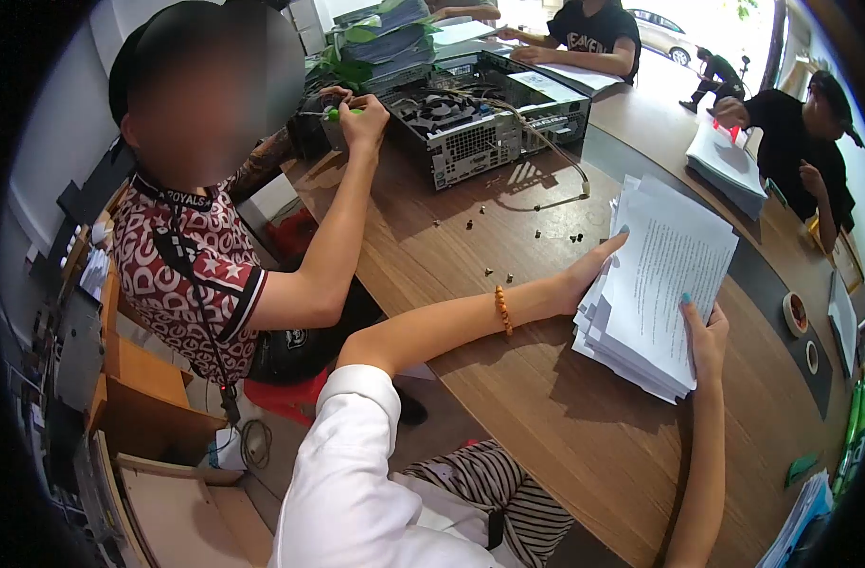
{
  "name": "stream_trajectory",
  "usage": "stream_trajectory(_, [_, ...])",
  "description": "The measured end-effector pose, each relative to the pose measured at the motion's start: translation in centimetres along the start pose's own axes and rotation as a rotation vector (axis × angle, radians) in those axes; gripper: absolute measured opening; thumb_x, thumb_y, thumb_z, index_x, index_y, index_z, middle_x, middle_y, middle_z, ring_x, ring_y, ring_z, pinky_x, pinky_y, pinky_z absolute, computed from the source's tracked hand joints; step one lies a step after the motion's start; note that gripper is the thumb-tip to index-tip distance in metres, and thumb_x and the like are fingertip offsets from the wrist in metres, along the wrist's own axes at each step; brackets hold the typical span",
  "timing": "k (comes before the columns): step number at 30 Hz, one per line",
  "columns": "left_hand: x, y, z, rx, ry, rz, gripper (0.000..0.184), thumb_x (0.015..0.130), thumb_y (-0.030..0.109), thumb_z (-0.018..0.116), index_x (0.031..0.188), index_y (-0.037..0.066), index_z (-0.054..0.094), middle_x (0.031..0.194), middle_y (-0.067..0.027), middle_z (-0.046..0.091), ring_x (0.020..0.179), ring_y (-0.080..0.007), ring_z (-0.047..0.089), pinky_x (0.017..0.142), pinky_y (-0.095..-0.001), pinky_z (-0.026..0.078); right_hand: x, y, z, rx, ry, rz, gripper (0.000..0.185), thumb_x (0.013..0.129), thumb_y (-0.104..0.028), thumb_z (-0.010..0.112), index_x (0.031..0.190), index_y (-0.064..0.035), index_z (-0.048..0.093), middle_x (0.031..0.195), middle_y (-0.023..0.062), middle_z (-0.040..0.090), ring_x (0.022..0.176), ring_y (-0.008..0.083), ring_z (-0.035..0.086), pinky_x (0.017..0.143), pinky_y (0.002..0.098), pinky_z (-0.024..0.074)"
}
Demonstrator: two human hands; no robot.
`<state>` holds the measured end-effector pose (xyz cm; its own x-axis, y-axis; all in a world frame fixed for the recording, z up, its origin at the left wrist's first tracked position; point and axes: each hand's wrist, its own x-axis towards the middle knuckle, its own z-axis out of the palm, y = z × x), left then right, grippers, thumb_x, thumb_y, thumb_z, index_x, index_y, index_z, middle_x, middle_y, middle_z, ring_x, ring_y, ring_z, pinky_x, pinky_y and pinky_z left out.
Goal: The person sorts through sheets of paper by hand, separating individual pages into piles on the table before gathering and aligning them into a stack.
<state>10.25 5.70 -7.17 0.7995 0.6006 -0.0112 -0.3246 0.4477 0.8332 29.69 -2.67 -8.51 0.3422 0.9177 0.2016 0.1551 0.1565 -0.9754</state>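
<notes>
A thick stack of printed paper sheets [655, 284] is held up over the wooden table, its lower-left edges uneven. My left hand [593, 270] grips the stack's left side, thumb on the top sheet and fingers hidden behind. On the right edge, my right hand [705, 339] clasps the same stack, thumb on the front. An orange bead bracelet [503, 310] circles my left wrist. Several small screws [510, 277] lie scattered on the table left of the papers.
An opened computer case [494, 123] stands at the back of the wooden table [584, 445]. Beside me a seated person [196, 275] holds a green-handled tool [342, 112]. Across sits another person [802, 142] near a paper pile [726, 166]. Tape rolls [795, 312] lie at right.
</notes>
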Motion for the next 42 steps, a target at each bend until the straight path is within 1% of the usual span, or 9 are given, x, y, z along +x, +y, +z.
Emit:
stream_trajectory(10, [-0.7,0.4,0.7,-0.091,-0.037,0.058,0.055,0.082,0.045,0.036,0.118,0.004,0.033,0.108,-0.011,0.047,0.095,-0.0186,0.048,0.082,-0.031,0.039,1.6,2.1,-2.8,0.408,0.033,0.078,0.031,0.078,-0.012,0.054,0.101,0.0065,0.043,0.092,0.0126,0.055,0.074,0.0131,0.056,0.064,0.0225,0.0456])
stream_trajectory(17, [0.7,-1.0,-0.5,0.227,0.118,-0.028,0.048,0.071,0.008,0.052,0.115,0.0,0.032,0.097,-0.0106,0.051,0.087,-0.0164,0.052,0.073,-0.0275,0.043,0.1,0.8,-2.5,0.46,-0.011,0.032,0.03,0.079,-0.017,0.052,0.099,0.0051,0.045,0.089,0.0123,0.056,0.072,0.0134,0.056,0.062,0.0223,0.046])
stream_trajectory(27, [-5.8,3.9,-2.6,0.702,0.105,-0.01,0.05,0.067,0.008,0.056,0.113,-0.001,0.036,0.095,-0.0105,0.048,0.089,-0.0161,0.048,0.077,-0.0249,0.039,1.4,2.1,-3.5,0.576,0.027,0.036,0.033,0.078,-0.013,0.054,0.102,0.0062,0.041,0.089,0.0139,0.055,0.075,0.0161,0.057,0.065,0.024,0.0475])
stream_trajectory(30, [-7.0,3.0,-2.5,0.912,0.288,0.001,0.064,0.065,0.008,0.058,0.119,-0.003,0.026,0.105,-0.0158,0.042,0.098,-0.0209,0.042,0.085,-0.0285,0.034,0.9,1.0,-2.8,0.599,0.005,0.043,0.033,0.077,-0.013,0.054,0.102,0.0058,0.042,0.089,0.0132,0.055,0.072,0.0146,0.058,0.06,0.0232,0.0482])
stream_trajectory(33, [-7.1,2.6,-0.3,1.783,0.612,0.202,0.086,0.058,0.013,0.062,0.124,-0.007,0.01,0.118,-0.023,0.021,0.115,-0.0317,0.019,0.096,-0.0386,0.014,0.9,1.0,-2.7,0.563,0.033,0.027,0.033,0.077,-0.012,0.055,0.102,0.0053,0.042,0.089,0.0128,0.056,0.072,0.0136,0.057,0.06,0.0229,0.0481])
stream_trajectory(34, [-6.2,2.8,-0.8,1.783,0.598,0.208,0.086,0.058,0.013,0.062,0.124,-0.007,0.01,0.118,-0.023,0.021,0.115,-0.0317,0.019,0.096,-0.0386,0.014,0.8,0.7,-2.7,0.542,0.019,-0.006,0.033,0.077,-0.011,0.056,0.103,0.0048,0.042,0.089,0.0128,0.056,0.072,0.0133,0.057,0.06,0.0227,0.0479])
stream_trajectory(36, [-3.6,3.8,-2.1,1.723,0.387,0.691,0.086,0.06,0.018,0.063,0.124,-0.007,0.013,0.121,-0.0213,0.023,0.115,-0.03,0.022,0.096,-0.0372,0.017,0.9,0.4,-3.1,0.515,0.019,-0.05,0.034,0.076,-0.011,0.056,0.103,0.0042,0.043,0.09,0.0127,0.056,0.073,0.013,0.057,0.061,0.0225,0.0476])
stream_trajectory(38, [-0.9,5.0,1.4,0.9,0.344,0.387,0.069,0.073,0.032,0.055,0.121,-0.006,0.024,0.12,-0.0198,0.032,0.113,-0.025,0.031,0.093,-0.0318,0.025,1.3,0.3,-3.6,0.481,0.007,-0.145,0.034,0.075,-0.011,0.058,0.103,0.0034,0.043,0.091,0.0127,0.056,0.074,0.0128,0.056,0.062,0.0222,0.0469])
stream_trajectory(42, [5.6,4.7,3.8,0.123,-0.342,-0.168,0.059,0.074,0.034,0.056,0.116,-0.002,0.036,0.111,-0.0128,0.045,0.102,-0.0196,0.044,0.085,-0.0326,0.038,1.4,-1.3,-5.2,0.344,0.088,-0.194,0.034,0.075,-0.009,0.057,0.104,0.0023,0.044,0.092,0.0105,0.056,0.076,0.012,0.056,0.063,0.0219,0.0456])
